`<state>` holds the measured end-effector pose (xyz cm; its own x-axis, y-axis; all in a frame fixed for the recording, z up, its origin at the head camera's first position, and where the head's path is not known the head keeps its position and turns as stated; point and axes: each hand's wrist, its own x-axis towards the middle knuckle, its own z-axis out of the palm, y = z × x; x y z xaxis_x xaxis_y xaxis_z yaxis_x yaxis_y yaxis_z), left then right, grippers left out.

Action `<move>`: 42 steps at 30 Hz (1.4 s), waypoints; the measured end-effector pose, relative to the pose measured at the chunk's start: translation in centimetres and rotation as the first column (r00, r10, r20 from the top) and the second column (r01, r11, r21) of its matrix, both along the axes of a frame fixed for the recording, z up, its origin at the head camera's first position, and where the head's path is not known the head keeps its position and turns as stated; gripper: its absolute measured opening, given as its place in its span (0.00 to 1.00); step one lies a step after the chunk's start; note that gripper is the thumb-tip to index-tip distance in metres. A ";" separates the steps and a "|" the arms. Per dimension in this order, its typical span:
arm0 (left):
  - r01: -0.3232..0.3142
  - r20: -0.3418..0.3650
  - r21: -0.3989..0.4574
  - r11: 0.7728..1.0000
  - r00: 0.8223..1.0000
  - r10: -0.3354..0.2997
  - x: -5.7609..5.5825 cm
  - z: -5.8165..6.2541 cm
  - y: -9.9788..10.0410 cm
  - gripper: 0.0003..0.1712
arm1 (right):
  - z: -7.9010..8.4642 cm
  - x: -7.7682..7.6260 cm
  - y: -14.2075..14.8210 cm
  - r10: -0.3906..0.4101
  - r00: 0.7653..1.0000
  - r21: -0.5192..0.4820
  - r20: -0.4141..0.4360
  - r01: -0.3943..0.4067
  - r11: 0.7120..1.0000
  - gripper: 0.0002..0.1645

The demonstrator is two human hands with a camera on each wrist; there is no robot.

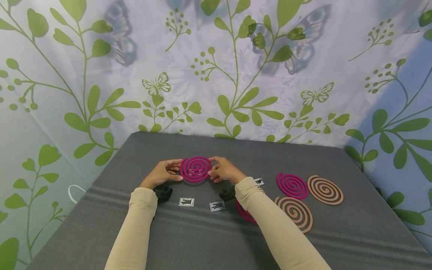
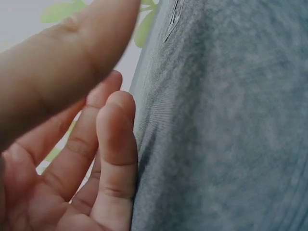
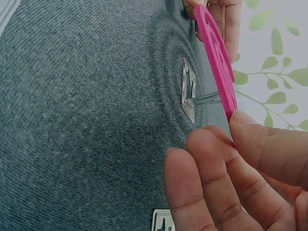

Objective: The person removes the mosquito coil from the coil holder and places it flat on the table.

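Observation:
A pink mosquito coil point(image 1: 195, 181) is held level just above the table between both hands. My left hand point(image 1: 163, 172) pinches its left edge, thumb nearer me and the fingers spread behind. On the opposite edge, my right hand point(image 1: 224, 170) grips the coil between thumb and fingers. Under the coil, the right wrist view shows a metal coil stand point(image 3: 190, 113) lying on the cloth, its thin tab raised toward the coil's underside. The left wrist view catches only the left hand's thumb and fingers point(image 2: 115, 144) beside the grey cloth; the coil is out of that view.
Two flat metal stands point(image 1: 182, 202) lie nearer me, and another stand point(image 1: 259, 181) with a raised tab sits right of my right hand. Farther right are a pink coil point(image 1: 292, 186) and two tan coils point(image 1: 325, 190). My right forearm partly covers another pink coil point(image 1: 244, 213).

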<state>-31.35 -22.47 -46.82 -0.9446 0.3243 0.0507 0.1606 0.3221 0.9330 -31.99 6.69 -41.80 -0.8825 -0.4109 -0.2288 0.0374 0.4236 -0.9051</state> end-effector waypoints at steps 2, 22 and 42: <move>-0.007 -0.003 0.013 1.000 1.000 0.007 0.0 0.0 0.0 0.42 | 0.2 0.1 0.0 0.002 1.000 -0.009 -0.005 -0.002 1.000 0.36; -0.011 -0.064 0.052 0.999 0.998 0.014 0.3 1.7 0.5 0.43 | 1.3 0.1 2.4 0.044 0.997 -0.157 -0.064 -0.054 0.986 0.39; 0.071 -0.129 0.052 0.996 0.990 -0.064 1.3 4.7 2.5 0.49 | 2.1 1.8 5.6 0.069 0.991 -0.288 -0.116 -0.100 0.952 0.47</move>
<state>-30.10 -19.92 -42.09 -0.9054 0.3801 0.1890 0.2986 0.2539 0.9200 -30.20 12.25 -39.69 -0.8541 -0.5201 0.0035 -0.0877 0.1374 -0.9866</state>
